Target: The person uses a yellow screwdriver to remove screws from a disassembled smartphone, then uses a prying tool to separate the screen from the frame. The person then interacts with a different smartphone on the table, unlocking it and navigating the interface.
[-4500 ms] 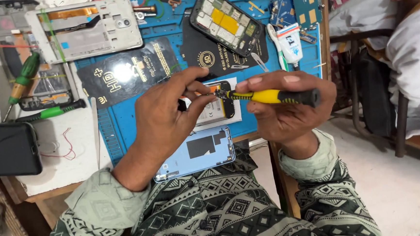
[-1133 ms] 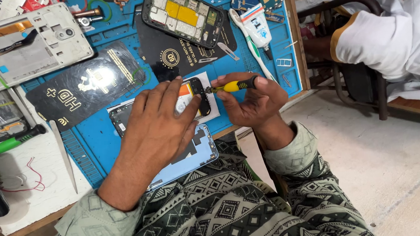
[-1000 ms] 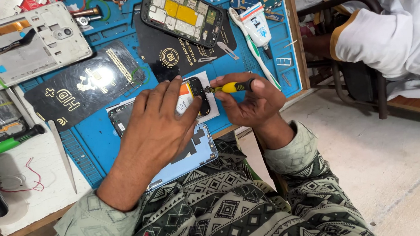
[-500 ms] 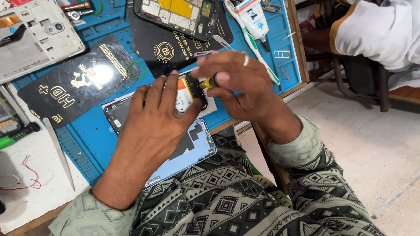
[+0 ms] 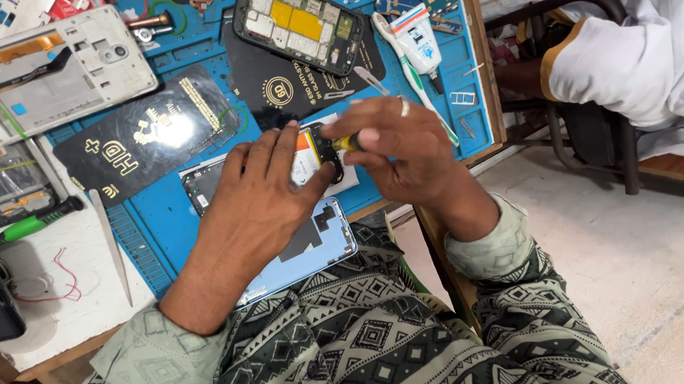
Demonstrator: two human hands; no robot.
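Mid-repair on a blue work mat point(image 5: 162, 219): left hand point(image 5: 259, 197) spread flat over an opened phone point(image 5: 300, 159), right hand point(image 5: 391, 145) pinching a yellow-handled screwdriver point(image 5: 345, 143) at its top edge (tip hidden), light-blue back cover point(image 5: 317, 245) already off, reassembly evidently outstanding.

A wooden workbench point(image 5: 483, 65) is taking up the upper left, with a blue work mat point(image 5: 162, 219) lying across most of it and a white sheet point(image 5: 56, 312) covering its near left corner. To the right, a pale, dusty concrete floor point(image 5: 640, 276) is stretching away in soft, even daylight. At the upper right, 1 dark metal-framed chair point(image 5: 591, 121) is standing on that floor, and a person in white clothing point(image 5: 634, 48) is sitting on it.
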